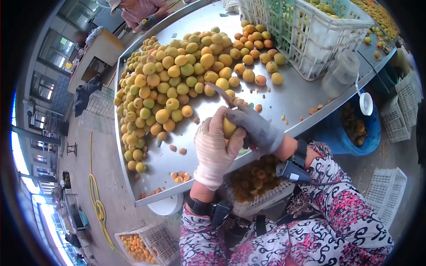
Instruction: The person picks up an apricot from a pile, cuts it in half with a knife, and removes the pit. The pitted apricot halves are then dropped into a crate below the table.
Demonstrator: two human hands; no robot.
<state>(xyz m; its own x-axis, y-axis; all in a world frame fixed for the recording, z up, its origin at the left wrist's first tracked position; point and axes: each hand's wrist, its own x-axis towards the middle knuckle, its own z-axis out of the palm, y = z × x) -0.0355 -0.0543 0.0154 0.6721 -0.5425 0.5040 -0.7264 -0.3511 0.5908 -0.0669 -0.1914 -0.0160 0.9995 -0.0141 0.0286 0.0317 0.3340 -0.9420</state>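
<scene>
My left hand [217, 148], in a whitish knit glove, is closed around a yellow-green apricot [229, 128]. Close against it, my right hand [257, 126] wears a dark grey-coated glove and is closed on a knife. The curved, brownish knife blade [220, 93] points up and left over the table; its handle is hidden in the glove. Both hands are above the near edge of the metal table [202, 137]. Just beyond them lies a large heap of apricots [173, 75], yellow to orange with some green.
A white plastic crate [310, 40] and a clear jug [341, 73] stand on the table's right side. Below are a crate of cut fruit [257, 179], a blue bucket [355, 133] and a crate of apricots [146, 248]. Across the table, another person [142, 13] handles fruit.
</scene>
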